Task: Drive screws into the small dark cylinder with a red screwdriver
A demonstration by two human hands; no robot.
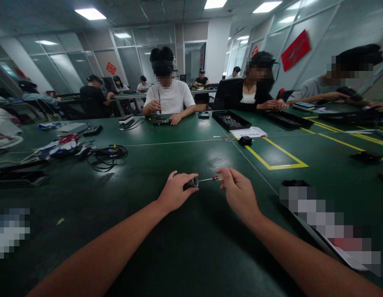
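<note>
My left hand is wrapped round a short dark cylinder, whose round, ring-rimmed end faces right. Most of its body is hidden behind my fingers. In my right hand is a small screwdriver, pinched by its clear and red handle. Its thin metal shaft points left, and the tip is at the cylinder's end; whether it touches or goes inside, I cannot tell. Both hands are just above the green tabletop.
Coiled black cable and tangled leads lie at left. A black block and white paper sit ahead, beside yellow tape. A black tray stands farther back. Across the table, a person in white works on a device.
</note>
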